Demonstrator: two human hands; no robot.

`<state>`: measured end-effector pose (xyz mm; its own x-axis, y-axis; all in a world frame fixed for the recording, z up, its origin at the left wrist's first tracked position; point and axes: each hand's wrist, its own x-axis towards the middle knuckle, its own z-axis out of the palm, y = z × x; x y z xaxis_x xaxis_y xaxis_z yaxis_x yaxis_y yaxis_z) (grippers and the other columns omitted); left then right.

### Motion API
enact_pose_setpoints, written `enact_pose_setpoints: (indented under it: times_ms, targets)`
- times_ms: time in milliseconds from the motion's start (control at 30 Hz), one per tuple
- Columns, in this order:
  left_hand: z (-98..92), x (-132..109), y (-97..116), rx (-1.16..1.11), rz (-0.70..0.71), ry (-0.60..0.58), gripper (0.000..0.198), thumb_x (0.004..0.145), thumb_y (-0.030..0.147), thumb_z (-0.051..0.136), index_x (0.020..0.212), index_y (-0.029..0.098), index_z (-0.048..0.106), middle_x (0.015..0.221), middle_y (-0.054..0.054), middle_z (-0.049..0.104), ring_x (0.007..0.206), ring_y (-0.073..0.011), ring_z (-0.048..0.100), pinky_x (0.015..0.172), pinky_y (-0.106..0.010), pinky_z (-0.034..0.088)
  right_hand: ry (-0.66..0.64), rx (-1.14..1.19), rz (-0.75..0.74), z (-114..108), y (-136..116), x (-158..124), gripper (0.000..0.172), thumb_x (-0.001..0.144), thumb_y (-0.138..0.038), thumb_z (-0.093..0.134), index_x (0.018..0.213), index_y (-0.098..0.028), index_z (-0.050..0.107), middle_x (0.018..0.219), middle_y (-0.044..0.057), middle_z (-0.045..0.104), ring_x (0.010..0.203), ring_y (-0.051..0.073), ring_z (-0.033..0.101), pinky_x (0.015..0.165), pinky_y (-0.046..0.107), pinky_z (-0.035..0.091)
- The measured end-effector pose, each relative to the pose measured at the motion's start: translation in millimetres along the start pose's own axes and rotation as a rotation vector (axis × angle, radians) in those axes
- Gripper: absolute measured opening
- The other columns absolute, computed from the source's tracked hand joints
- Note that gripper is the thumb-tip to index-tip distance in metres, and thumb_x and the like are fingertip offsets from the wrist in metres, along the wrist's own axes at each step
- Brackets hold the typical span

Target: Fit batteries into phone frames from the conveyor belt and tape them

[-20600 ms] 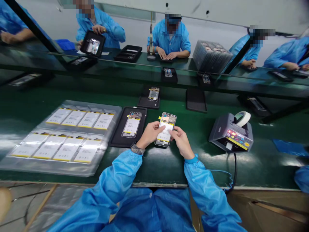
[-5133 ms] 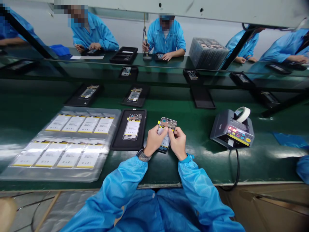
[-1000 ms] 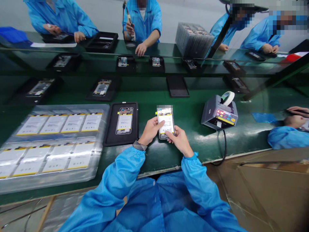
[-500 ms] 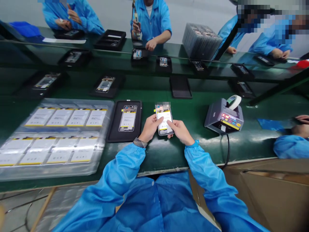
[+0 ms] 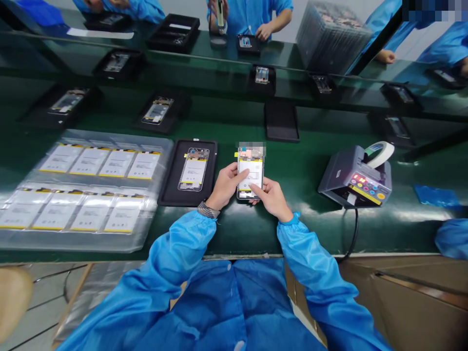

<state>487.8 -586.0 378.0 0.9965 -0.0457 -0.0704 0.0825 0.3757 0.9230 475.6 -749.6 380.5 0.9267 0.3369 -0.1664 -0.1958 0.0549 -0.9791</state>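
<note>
I see a clear tray [image 5: 91,241] of batteries [image 5: 124,213], then a black tray [image 5: 171,189] bearing one phone [image 5: 194,169]. My left hand [image 5: 224,187] clamps the left edge of a second phone [image 5: 256,170] over the bench [image 5: 234,240]; my right hand [image 5: 272,197] grips its lower right edge, both thumbs on top. Rightward stands a tape dispenser [image 5: 340,178].

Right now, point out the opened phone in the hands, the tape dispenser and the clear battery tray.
Opened phone [image 5: 255,169]: head view, on its flat white middle.
Tape dispenser [image 5: 361,184]: head view, on its front control panel.
Clear battery tray [image 5: 91,182]: head view, on the bare strip between its two rows.
</note>
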Motion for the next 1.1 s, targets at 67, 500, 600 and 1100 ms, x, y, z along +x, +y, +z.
enact_pose_setpoints:
  times_ms: [67,500,600,1100]
  targets:
    - [-0.5,0.3,-0.5,0.006,0.002,0.003,0.047,0.074,0.044,0.085,0.106,0.014,0.069,0.109,-0.010,0.076,0.098,-0.0267,0.072,0.086,-0.036,0.056,0.002,0.006,-0.007,0.3,0.8,-0.2,0.057,0.072,-0.066,0.079,0.099,-0.017,0.066,0.072,0.003,0.071,0.053,0.015,0.064,0.048,0.027,0.054]
    - [-5.8,7.3,-7.1,0.040,-0.086,0.112,0.044,0.078,0.047,0.079,0.106,0.014,0.067,0.094,-0.009,0.074,0.081,-0.0219,0.071,0.061,-0.027,0.055,0.099,-0.034,-0.035,-8.2,5.0,8.1,0.051,0.071,-0.055,0.084,0.097,-0.017,0.062,0.066,0.001,0.069,0.049,0.012,0.059,0.049,0.024,0.051]
    - [-8.4,11.9,-12.7,0.102,-0.152,0.151,0.033,0.078,0.039,0.078,0.096,0.015,0.064,0.081,-0.007,0.071,0.064,-0.0160,0.066,0.046,-0.020,0.047,0.262,-0.052,-0.064,-28.0,-4.9,32.2,0.046,0.071,-0.050,0.084,0.093,-0.016,0.062,0.059,-0.001,0.065,0.044,0.010,0.053,0.043,0.021,0.043]
    - [2.7,4.3,-21.8,0.335,-0.177,-0.132,0.016,0.085,0.031,0.063,0.081,0.016,0.059,0.068,-0.003,0.064,0.053,-0.0119,0.058,0.043,-0.019,0.039,0.580,-0.270,0.003,-82.4,-70.5,210.0,0.027,0.086,-0.033,0.073,0.088,-0.013,0.056,0.045,-0.005,0.050,0.033,0.008,0.034,0.034,0.019,0.021]
